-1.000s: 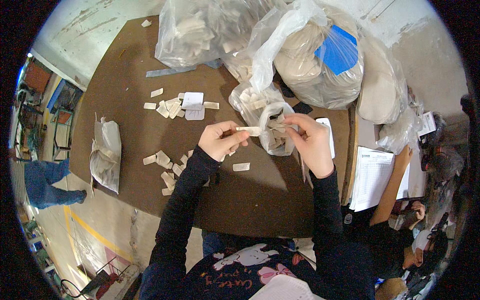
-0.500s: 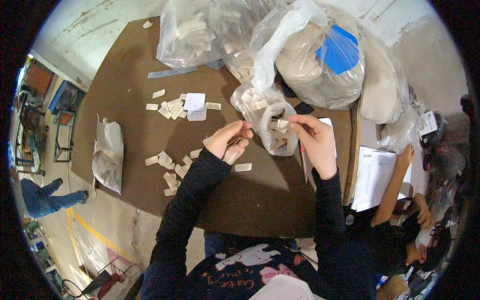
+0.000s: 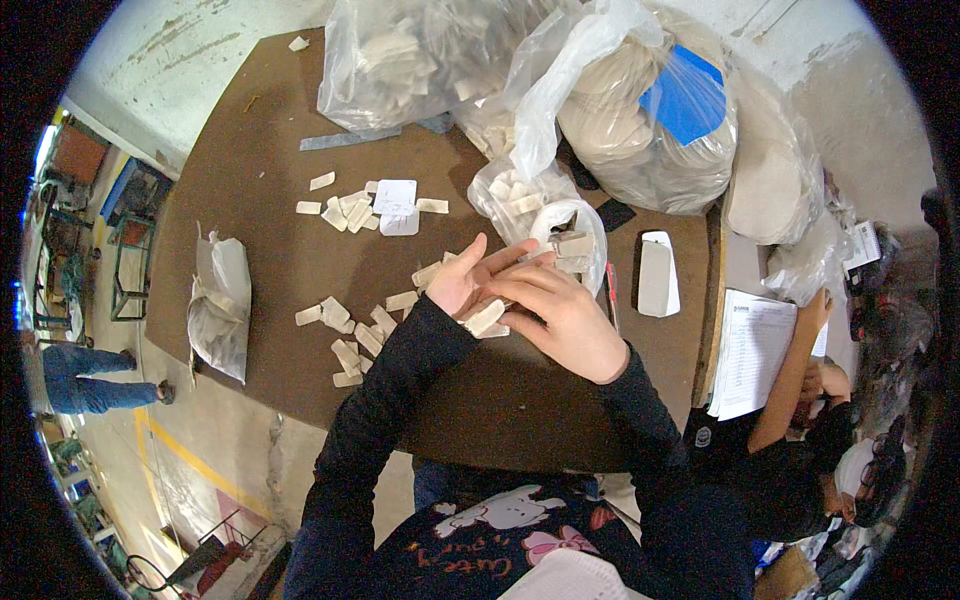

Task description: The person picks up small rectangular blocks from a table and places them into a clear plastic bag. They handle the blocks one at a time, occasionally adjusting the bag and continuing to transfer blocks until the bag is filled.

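Both hands pulled back from the small clear bag (image 3: 560, 225) and now meet over the brown table (image 3: 260, 210). Left hand (image 3: 468, 282) lies palm up, fingers spread wide, beige pieces (image 3: 487, 317) resting on it. Right hand (image 3: 560, 315) overlaps it, fingertips pinching those pieces. Bag sits at 1 o'clock, more loose pieces (image 3: 345, 335) at 9.
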### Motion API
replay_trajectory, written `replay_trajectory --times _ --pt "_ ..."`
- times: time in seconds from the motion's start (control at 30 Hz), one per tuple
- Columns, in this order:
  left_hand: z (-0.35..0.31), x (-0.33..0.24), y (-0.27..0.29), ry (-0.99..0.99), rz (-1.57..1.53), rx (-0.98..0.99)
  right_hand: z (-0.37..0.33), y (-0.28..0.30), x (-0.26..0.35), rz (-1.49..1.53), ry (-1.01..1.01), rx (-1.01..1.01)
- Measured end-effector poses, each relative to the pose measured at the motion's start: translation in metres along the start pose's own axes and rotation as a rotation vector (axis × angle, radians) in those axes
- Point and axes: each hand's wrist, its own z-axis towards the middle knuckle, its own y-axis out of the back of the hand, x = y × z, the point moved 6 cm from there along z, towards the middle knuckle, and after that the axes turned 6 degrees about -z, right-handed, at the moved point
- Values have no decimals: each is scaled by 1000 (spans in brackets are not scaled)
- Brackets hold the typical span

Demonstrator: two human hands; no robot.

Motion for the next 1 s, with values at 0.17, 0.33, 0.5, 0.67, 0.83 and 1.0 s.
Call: replay_trajectory --times 0.17,0.33,0.5,0.67,0.83,1.0 --pt "0 8 1 102 -128 136 1 14 -12 53 -151 -99" --pt "0 4 6 24 -52 17 0 22 -22 256 -401 -96" --pt "-2 3 2 -96 280 -188 -5 26 -37 334 -488 -191" --pt "-3 -3 11 -152 390 -244 -5 22 -44 288 -362 -265" --pt "0 -3 22 -145 295 -201 -7 20 -49 416 -475 -210" --pt "-3 -5 18 -193 393 -283 -6 24 -45 290 -421 -202"
